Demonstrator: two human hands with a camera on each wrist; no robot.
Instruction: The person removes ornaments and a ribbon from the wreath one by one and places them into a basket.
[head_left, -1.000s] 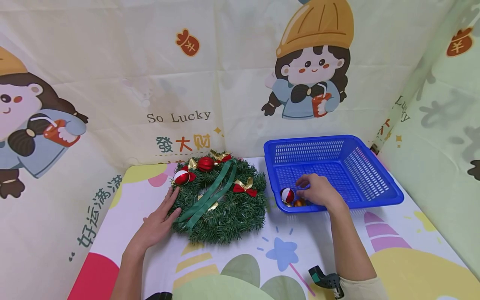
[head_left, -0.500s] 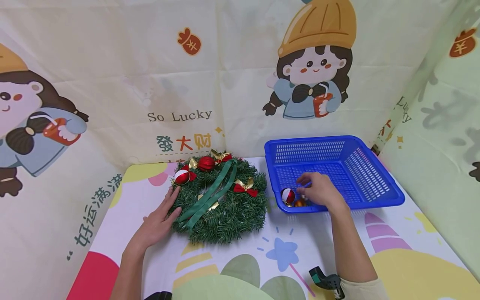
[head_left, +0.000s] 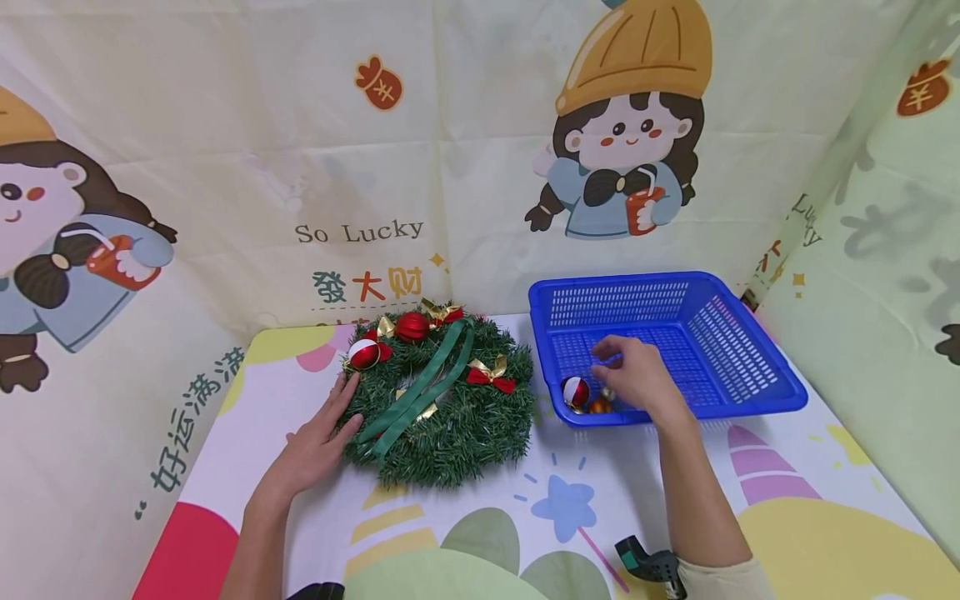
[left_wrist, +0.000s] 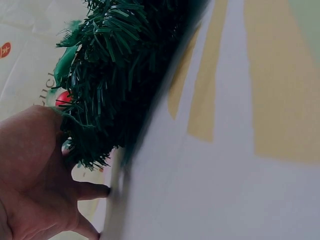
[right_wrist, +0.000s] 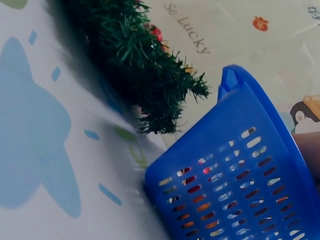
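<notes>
A green wreath (head_left: 480, 433) with bows, red balls and a green ribbon (head_left: 412, 400) lies flat on the table. My left hand (head_left: 311, 450) rests against its left edge, fingers spread; the left wrist view shows that hand (left_wrist: 40, 175) beside the wreath (left_wrist: 110, 75). Inside the blue basket (head_left: 765, 392), my right hand (head_left: 637, 379) hovers over the near left corner, fingers loosely bent, with nothing visible in them. Close to its fingertips lie a red and white ball (head_left: 575, 391) and small orange balls (head_left: 600, 406). The basket wall (right_wrist: 235, 165) mostly hides the right hand in the right wrist view.
The basket stands right of the wreath, near the back wall (head_left: 480, 208). A patterned cloth (head_left: 487, 533) covers the table. Printed curtains stand behind and at both sides. A dark device (head_left: 652, 565) is on the right forearm.
My right hand has lifted slightly inside the basket, and more of the small balls beneath it shows. My left hand and the wreath have stayed in place.
</notes>
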